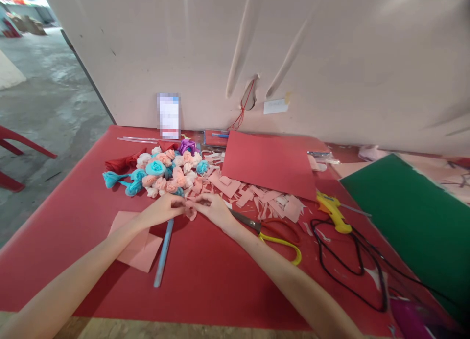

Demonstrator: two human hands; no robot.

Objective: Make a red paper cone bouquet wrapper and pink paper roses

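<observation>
My left hand [163,209] and my right hand [213,208] meet at the middle of the red table [205,275]. Both pinch a small pink paper piece [191,213] between their fingertips. Just beyond the hands lies a heap of paper roses [165,172] in pink, white, turquoise and purple. A light blue stick [164,251] lies on the table under my left wrist. Scissors [271,234] with yellow and red handles lie beside my right forearm.
Pink paper scraps [264,199] lie scattered before a red sheet [271,163]. A yellow glue gun [334,212] with a black cord [352,270] sits at the right, next to a green sheet [407,216]. Pink sheets [137,243] lie at the left. A wall stands behind.
</observation>
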